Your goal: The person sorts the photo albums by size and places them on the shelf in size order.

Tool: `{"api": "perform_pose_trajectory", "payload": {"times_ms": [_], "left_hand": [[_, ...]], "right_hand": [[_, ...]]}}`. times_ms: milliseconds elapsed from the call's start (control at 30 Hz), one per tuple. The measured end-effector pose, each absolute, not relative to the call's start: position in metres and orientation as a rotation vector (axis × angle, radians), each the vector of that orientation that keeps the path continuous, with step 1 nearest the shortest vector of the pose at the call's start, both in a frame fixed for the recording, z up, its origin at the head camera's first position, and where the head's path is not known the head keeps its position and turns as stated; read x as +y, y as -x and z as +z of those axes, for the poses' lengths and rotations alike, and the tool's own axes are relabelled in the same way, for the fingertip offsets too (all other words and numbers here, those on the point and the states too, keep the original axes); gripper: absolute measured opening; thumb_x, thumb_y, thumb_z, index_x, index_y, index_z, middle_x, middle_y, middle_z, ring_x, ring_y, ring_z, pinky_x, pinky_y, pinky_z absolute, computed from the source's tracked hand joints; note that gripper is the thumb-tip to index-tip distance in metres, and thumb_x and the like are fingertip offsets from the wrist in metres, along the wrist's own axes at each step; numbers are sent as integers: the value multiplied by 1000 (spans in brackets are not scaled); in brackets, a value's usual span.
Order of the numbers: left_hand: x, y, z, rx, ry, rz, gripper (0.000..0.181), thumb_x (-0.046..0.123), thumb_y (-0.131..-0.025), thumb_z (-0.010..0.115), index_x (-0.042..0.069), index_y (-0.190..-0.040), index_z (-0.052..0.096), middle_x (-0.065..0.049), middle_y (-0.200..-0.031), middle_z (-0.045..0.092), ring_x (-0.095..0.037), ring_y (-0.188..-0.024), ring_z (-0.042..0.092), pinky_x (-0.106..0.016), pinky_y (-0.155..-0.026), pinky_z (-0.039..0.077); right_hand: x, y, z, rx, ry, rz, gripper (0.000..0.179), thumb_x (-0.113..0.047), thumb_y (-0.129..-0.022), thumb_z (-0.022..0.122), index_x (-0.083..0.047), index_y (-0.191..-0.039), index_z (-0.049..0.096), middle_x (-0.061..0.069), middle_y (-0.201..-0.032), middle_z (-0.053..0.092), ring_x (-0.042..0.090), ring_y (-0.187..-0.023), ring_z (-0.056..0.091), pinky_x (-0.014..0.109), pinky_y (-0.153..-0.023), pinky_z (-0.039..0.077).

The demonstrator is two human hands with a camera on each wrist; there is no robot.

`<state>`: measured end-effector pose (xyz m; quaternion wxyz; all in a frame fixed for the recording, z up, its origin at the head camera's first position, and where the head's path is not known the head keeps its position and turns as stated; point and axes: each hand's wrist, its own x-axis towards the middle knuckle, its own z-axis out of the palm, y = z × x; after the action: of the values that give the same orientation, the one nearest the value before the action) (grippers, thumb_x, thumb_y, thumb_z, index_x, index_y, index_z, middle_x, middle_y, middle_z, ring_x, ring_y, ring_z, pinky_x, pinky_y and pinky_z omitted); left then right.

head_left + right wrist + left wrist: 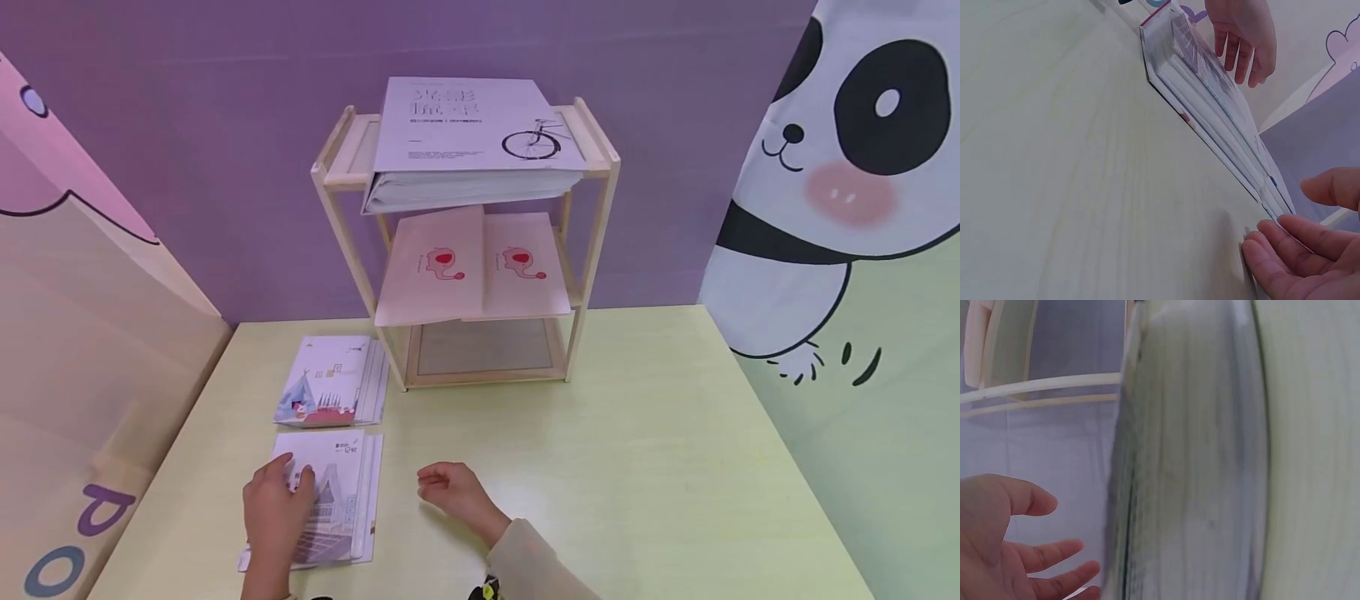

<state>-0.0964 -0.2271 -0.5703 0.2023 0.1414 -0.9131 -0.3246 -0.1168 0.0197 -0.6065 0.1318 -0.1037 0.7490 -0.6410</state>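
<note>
Over the near white album (341,508), its cover printed with a pale building, my left hand (273,508) hovers with fingers loosely bent and holding nothing. In the right wrist view a gap seems to separate that hand (1244,37) from the cover. The left wrist view shows the album's thick page edges (1197,456) beside my spread fingers (1054,556). To the right of the album, my right hand (459,492) is just above the table, palm turned inward, fingers slightly curled and nothing in them.
Behind the near album lies another white album (322,375) with a tent picture. A wooden rack (592,242) stands at the back. Its top shelf bears a large white book (457,142) with a bicycle; the middle shelf holds two pink booklets (435,287) with elephants.
</note>
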Motion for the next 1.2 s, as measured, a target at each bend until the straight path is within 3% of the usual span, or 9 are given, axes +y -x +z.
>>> {"api": "perform_pose_trajectory", "payload": {"times_ms": [200,467,1000,1200], "left_hand": [[-234,94,-575,-2514,-419,-894,41,10,-86,60,-18,-116,54,-41,-118,49,-60,-109,41,-63,-93,32],[-241,92,-573,-2619,-535,-963,58,14,-89,56,-22,-131,37,-44,-124,41,-59,-115,37,-64,-98,29],[-247,92,-576,-2780,-623,-974,66,22,-92,51,-22,-136,28,-44,-124,41,-59,-113,42,-66,-92,36],[-244,94,-575,-2819,-653,-975,66,25,-93,49,-18,-137,28,-41,-122,44,-56,-112,45,-65,-89,39]], "right_hand": [[14,115,-602,2164,314,-1841,27,-1,-84,67,8,-109,66,17,-106,68,28,-97,65,28,-80,53],[5,113,-599,2062,264,-1847,29,-2,-86,65,9,-113,65,18,-108,67,26,-98,64,32,-75,55],[-19,105,-599,2085,304,-1791,38,-7,-85,64,10,-119,62,19,-118,65,26,-103,64,30,-81,54],[-27,102,-599,2138,287,-1847,38,-4,-82,62,9,-118,64,17,-113,67,15,-90,64,25,-76,52]]}}
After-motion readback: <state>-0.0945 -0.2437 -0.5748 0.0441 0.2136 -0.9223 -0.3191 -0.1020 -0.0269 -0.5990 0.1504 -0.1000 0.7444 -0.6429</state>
